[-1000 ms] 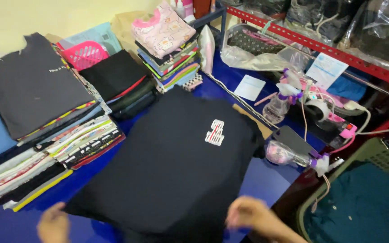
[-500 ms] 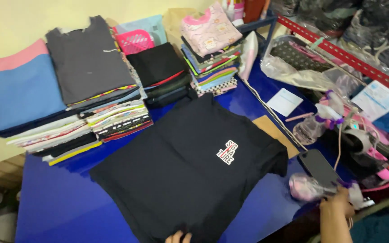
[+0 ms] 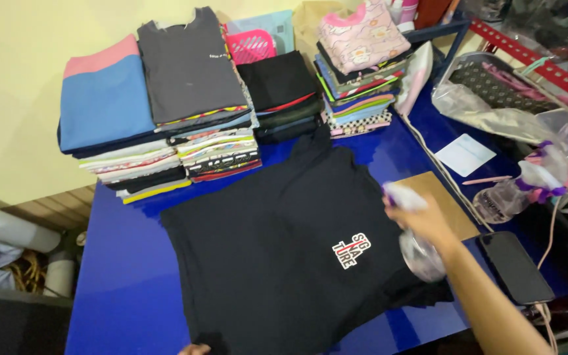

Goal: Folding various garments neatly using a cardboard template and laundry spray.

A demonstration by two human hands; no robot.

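A black T-shirt with a small white and red chest print lies spread flat on the blue table. My right hand is over the shirt's right side, gripping a clear spray bottle with a pale nozzle head. Only a sliver of my left hand shows at the bottom edge, by the shirt's hem; its fingers are out of view.
Stacks of folded clothes line the back of the table, with a pink basket behind them. To the right are a cardboard sheet, a dark phone, a second spray bottle, a white paper and a red shelf.
My right hand came in from the table's right edge and now holds a spray bottle over the shirt. The camera view shifted left and down. My left hand stays at the hem.
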